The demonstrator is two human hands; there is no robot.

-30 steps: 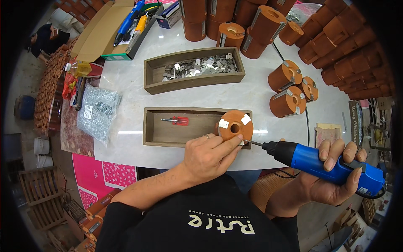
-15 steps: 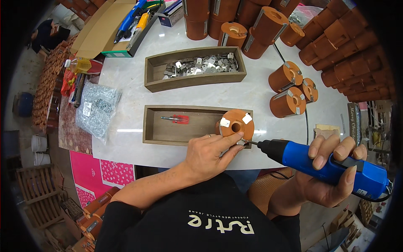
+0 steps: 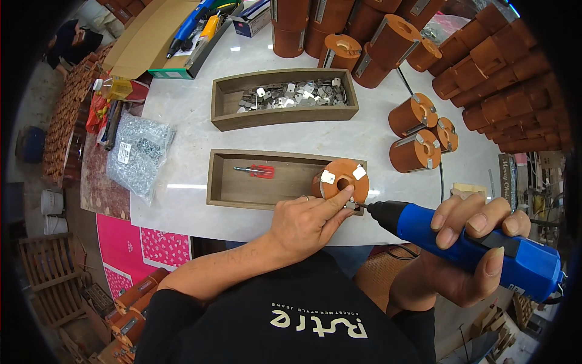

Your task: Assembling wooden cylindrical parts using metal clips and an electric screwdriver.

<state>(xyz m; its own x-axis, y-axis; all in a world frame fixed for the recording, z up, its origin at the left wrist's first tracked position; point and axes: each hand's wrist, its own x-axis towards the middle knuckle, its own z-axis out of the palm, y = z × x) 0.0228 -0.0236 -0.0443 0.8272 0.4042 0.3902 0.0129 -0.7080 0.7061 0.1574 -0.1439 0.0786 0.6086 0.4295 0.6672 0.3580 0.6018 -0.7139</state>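
Note:
A reddish-brown wooden cylinder with a central hole stands at the right end of a long wooden tray. Two pale metal tabs show on its top. My left hand steadies it from the near side, index finger by the hole, thumb and finger pinching close to another small metal piece at the near rim. My right hand is wrapped round a blue electric screwdriver, held almost level. Its bit points left and reaches that near rim beside my left fingertips; the exact contact is hidden. A red-handled screwdriver lies in the tray.
Farther back sits a second wooden tray full of loose metal tabs. Finished-looking brown cylinders stand to the right, with more stacked behind. On the left lie a plastic bag of small metal parts and an open cardboard box holding tools.
The electric screwdriver's rear end has swung slightly lower, and its nose has shifted a little left. My left hand keeps its grip on the cylinder. The whole view has shifted slightly.

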